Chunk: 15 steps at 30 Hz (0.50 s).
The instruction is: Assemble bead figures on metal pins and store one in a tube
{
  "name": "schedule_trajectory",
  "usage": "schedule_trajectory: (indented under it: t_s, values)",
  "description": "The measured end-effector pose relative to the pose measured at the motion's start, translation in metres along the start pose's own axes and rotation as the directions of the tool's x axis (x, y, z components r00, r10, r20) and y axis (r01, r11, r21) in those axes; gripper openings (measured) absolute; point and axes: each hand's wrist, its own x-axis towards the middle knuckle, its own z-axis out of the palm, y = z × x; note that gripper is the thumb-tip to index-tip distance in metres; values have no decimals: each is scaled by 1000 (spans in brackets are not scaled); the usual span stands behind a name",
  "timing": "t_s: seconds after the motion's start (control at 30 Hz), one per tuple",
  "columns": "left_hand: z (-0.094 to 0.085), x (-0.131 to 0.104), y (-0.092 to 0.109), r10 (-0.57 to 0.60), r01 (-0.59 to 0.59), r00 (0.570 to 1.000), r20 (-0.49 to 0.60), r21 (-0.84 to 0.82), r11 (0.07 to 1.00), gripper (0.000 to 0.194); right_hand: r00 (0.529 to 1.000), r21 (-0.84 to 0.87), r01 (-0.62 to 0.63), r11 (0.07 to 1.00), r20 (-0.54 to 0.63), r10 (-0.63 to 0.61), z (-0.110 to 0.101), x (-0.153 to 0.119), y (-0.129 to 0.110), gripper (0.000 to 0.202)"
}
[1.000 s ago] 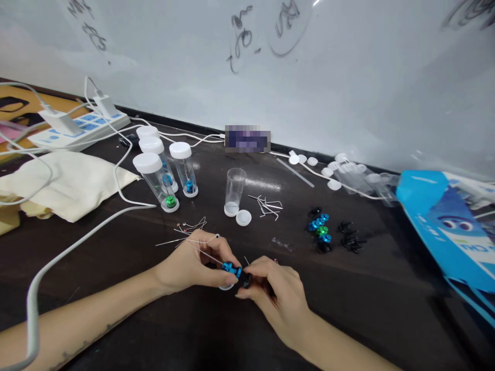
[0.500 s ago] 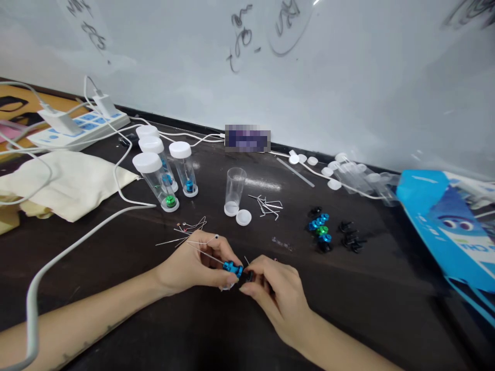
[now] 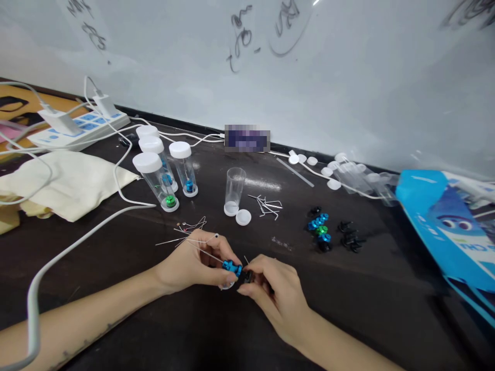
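My left hand [image 3: 201, 265] is closed around a small shiny blue metal part [image 3: 231, 267], pinched between thumb and fingers. A thin silvery wire [image 3: 211, 254] runs from that part back over the hand. Close beside it, my right hand [image 3: 280, 293] pinches a small black piece [image 3: 248, 276], mostly covered by the fingers. The black piece is at the blue part's right end; whether they touch I cannot tell. Behind my left hand lie several loose thin wires [image 3: 193, 225] with small beads at their ends.
An open clear tube [image 3: 235, 188] stands beside a white cap [image 3: 243, 217] and several hex keys [image 3: 266, 205]. Capped tubes [image 3: 158, 181] with coloured parts stand left. Blue and green parts [image 3: 320, 229] and black pieces [image 3: 351, 239] lie right. A white cable [image 3: 58, 252] crosses the left side.
Both hands stay almost in place. The black piece in my right hand has turned slightly, and the right fingertips have shifted a little to the left.
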Motion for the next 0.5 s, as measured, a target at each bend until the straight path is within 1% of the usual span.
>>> schedule_trajectory:
  t_s: [0.13,0.27,0.4,0.5]
  values:
    - [0,0,-1,12,-12,1000,2,-18,1000,17,999,17,26,1000,-19,-26,0,0,-1,8]
    - [1,0,-1,-1,1,1000,8,-1,1000,18,999,-26,-6,1000,33,6,-1,1,0,20]
    - [1,-1,-1,7,-7,1000,-17,7,1000,18,999,15,31,999,-16,-31,-1,1,0,7]
    - [1,-2,-1,-4,4,1000,3,1,1000,18,1000,-2,12,1000,-8,-12,0,0,0,13]
